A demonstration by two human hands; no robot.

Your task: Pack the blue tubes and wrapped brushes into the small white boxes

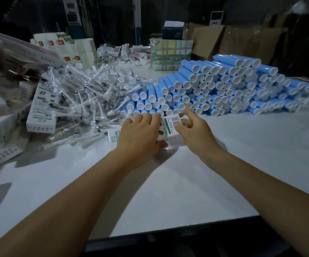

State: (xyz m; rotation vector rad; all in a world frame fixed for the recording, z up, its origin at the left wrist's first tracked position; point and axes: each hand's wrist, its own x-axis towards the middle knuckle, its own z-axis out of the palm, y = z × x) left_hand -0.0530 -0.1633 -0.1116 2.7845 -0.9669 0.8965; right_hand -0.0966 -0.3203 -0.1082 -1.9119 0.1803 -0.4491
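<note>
Small white box (169,129) at mid-worktop (205,173), just in front of the blue tubes (224,84). Left hand (140,136) grip wrapped round its left side; right hand (194,131) grip pinching its right end, index finger extended. Wrapped brushes (86,95) piled left; more boxes (42,108) beyond.

A white table (168,191) carries everything — its landmark is the stack of blue tubes (224,86), lying on their sides with white caps facing forward. Left of the stack, touching it, spreads a heap of wrapped brushes (86,93); further left lie small white boxes (42,108), and behind the stack stand brown cartons (233,39).
</note>
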